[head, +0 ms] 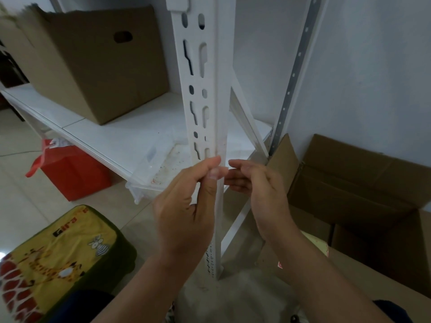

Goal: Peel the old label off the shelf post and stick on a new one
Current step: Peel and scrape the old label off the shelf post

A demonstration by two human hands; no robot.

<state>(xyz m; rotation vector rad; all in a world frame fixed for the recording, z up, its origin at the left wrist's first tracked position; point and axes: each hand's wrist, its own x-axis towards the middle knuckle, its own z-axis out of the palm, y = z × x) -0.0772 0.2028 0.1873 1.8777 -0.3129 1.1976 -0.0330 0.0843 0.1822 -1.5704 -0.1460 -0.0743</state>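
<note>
**Both hands at the shelf post, a pale strip pinched in the left**

A white slotted shelf post runs down the middle of the frame. In front of it, just below centre, the left hand has thumb and forefinger curled together, pinching a small pale, partly see-through strip, the label, right at the post's front edge. Whether the strip is stuck to the post or free of it cannot be told; it is blurred and almost the post's own colour.

The right hand is just beside it on the other side of the post, palm turned inward, fingers loosely bent and reaching toward the strip. It holds nothing that shows, and its fingertips lie close to the left thumb.

Left of the post a white shelf slopes across the frame and carries a closed cardboard box in the upper left. A clear plastic tray lies at the shelf's near edge. Beneath the shelf a red bag stands on the tiled floor, and a yellow cushion printed with giraffes fills the lower left. Open cardboard boxes lie at the right, against the wall.
</note>
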